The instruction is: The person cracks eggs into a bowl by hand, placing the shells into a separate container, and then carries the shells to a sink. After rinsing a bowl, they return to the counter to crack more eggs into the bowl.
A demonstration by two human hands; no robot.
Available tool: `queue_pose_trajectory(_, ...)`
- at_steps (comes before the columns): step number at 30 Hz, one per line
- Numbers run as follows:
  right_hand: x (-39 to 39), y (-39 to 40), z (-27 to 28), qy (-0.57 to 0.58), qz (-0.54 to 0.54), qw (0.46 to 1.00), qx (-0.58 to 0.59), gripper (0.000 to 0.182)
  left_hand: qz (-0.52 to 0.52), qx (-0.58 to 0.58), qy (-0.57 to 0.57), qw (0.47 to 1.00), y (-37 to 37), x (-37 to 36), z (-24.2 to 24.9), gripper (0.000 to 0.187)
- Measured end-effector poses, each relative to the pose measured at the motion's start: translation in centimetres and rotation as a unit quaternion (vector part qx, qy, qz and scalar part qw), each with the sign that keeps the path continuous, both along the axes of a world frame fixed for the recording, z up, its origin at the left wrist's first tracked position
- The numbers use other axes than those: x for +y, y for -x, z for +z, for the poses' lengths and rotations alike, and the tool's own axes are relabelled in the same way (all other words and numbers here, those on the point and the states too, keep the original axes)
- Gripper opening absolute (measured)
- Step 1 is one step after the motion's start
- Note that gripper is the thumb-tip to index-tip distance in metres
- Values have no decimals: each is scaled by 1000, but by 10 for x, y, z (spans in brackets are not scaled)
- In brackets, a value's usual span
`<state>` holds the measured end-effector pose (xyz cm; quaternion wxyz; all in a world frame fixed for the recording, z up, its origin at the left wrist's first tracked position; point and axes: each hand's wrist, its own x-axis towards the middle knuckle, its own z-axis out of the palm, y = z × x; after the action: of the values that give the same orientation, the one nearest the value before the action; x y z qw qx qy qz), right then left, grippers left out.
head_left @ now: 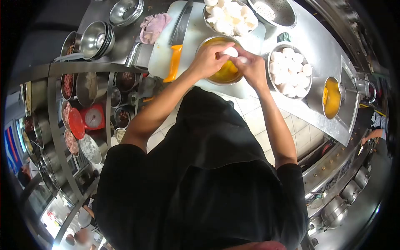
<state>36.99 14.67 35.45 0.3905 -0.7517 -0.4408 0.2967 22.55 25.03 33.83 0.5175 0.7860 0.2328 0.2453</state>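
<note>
Both hands meet over a steel bowl of yellow egg on the white cutting board. My left hand is closed around a white eggshell piece. Closed beside it, my right hand grips another white shell piece. Bright yolk shows in the bowl just under the fingers. Behind it stands a bowl heaped with white eggshells. To the right is a bowl of whole white eggs.
A knife with an orange handle lies on the board's left side, near a pink cloth. Stacked steel bowls stand farther left. A colander sits at the back; a container of yellow liquid is at right.
</note>
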Motion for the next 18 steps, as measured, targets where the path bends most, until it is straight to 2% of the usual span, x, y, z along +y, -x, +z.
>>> queue_pose_trajectory(1, 0, 1, 1, 5, 1, 1000, 4, 38, 7, 1, -35, 999, -1, -1, -4, 41)
queue_pose_trajectory(4, 1, 2, -4, -45, -8, 998, -43, 36, 12, -11, -46, 999, -4, -2, -15, 41)
queue_pose_trajectory(8, -1, -5, -10, -42, -30, 994, -98, 33, 3, 1, -89, 996, -6, 6, -19, 42)
queue_pose_trajectory(9, -3, -9, -10, -67, -13, 989, -133, 33, 1, -1, -88, 996, -5, 8, -19, 42)
queue_pose_trajectory(10, -2, -12, -9, -93, 5, 981, -169, 34, -20, -24, -138, 990, -5, 12, -19, 44)
queue_pose_trajectory(11, -3, -14, -8, -93, 4, 981, -170, 34, -42, -46, -186, 981, -4, 14, -19, 48)
queue_pose_trajectory(12, -4, -14, 3, -86, 35, 969, -227, 36, -42, -47, -186, 981, -3, 15, -12, 48)
queue_pose_trajectory(13, -5, -13, 10, -80, 67, 953, -285, 39, -50, -25, -133, 990, -3, 16, -3, 54)
queue_pose_trajectory(14, -6, -12, 13, -82, 67, 952, -287, 39, -57, -3, -81, 995, -2, 16, 4, 61)
queue_pose_trajectory(15, -5, -10, 16, -93, 72, 951, -285, 40, -55, -6, -84, 995, -3, 16, 6, 61)
queue_pose_trajectory(17, 0, -9, 21, -110, 80, 949, -286, 41, -54, 5, 19, 998, -7, 17, 10, 72)
queue_pose_trajectory(18, 3, -9, 20, -115, 56, 969, -211, 40, -66, -14, 33, 997, -7, 17, 18, 68)
